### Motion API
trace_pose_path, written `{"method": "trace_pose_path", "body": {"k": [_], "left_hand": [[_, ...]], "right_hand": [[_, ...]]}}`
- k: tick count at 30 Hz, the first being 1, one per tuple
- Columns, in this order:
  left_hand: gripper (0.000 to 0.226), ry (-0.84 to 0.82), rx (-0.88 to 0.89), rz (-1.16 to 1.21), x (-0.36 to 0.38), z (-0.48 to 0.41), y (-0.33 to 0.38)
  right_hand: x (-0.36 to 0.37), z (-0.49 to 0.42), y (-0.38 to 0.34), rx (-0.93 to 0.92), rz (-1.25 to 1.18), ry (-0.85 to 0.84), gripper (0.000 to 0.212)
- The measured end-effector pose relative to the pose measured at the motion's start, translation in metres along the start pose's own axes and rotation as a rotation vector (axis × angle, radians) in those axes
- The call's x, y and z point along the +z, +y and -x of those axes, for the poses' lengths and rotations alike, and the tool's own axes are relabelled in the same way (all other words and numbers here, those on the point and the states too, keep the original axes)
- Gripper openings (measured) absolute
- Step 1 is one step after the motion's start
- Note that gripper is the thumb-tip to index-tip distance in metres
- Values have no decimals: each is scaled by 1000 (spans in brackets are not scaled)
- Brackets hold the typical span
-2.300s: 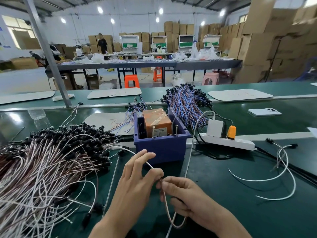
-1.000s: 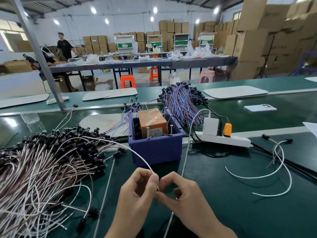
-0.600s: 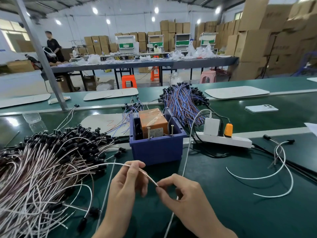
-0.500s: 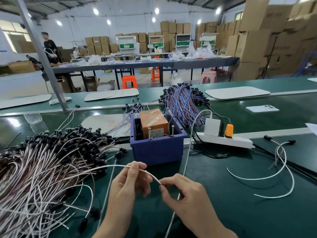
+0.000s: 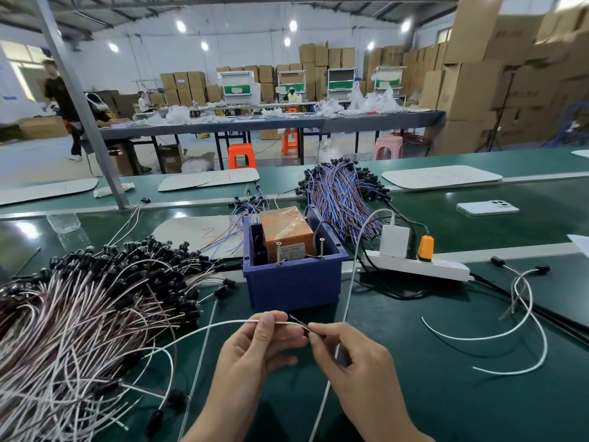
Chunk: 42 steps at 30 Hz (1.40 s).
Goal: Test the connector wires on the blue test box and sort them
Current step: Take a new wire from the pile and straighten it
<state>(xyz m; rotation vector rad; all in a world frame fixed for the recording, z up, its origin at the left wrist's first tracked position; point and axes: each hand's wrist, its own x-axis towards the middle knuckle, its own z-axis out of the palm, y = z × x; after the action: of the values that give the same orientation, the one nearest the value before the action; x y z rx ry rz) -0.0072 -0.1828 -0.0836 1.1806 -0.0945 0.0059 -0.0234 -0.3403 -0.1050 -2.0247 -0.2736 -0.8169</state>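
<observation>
A moment before, the connector wire [image 5: 220, 323] had hung in a loop under my fingers. By now I had drawn it out nearly straight, so that it ran from the big pile of pale wires [image 5: 79, 330] on my left across to my hands. My left hand [image 5: 255, 352] pinched it between thumb and forefinger a little way back from the end. My right hand [image 5: 357, 371] pinched the tip itself, where the strands looked parted, though they were too fine for me to be sure.

My hands had also come forward and sat just in front of the blue test box [image 5: 293, 282], low over the counter [image 5: 446, 393] and not touching the box. Its two upright screws [image 5: 279, 253] stood at the near rim, in front of the orange block [image 5: 283, 231]. Nothing touched them yet.

I judged that the end was now readied and the test itself still lay ahead: the tip had to go up onto those screws. A white charger cable [image 5: 349, 295] hung down close by my right hand and could have snagged there. The blue and red bundle [image 5: 344, 199] lay behind the box, and a few loose wires [image 5: 526, 314] lay off to my right. I could not tell which heap this one belonged in.
</observation>
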Motion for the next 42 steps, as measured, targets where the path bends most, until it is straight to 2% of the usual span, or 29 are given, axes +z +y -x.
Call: {"method": "trace_pose_path", "body": {"k": [3, 6, 10, 15, 20, 25, 33, 42], "left_hand": [[29, 16, 25, 0, -2, -3, -2], [29, 65, 5, 90, -8, -8, -3], [28, 113, 42, 153, -19, -15, 1], [29, 215, 119, 97, -31, -21, 5], [32, 295, 173, 104, -36, -25, 6], [31, 363, 218, 133, -43, -28, 12], [11, 431, 302, -17, -34, -23, 14], [14, 504, 354, -135, -32, -22, 13]], "right_hand": [[-1, -1, -3, 101, -89, -25, 16], [-4, -6, -3, 291, -299, -66, 17], [-11, -18, 0, 514, -579, 85, 19], [-17, -28, 15, 712, -724, 258, 14], [-21, -31, 23, 743, -717, 329, 13], [-28, -36, 36, 758, -716, 469, 12], [-29, -39, 39, 700, -653, 557, 11], [-25, -40, 41, 627, -478, 631, 13]]}}
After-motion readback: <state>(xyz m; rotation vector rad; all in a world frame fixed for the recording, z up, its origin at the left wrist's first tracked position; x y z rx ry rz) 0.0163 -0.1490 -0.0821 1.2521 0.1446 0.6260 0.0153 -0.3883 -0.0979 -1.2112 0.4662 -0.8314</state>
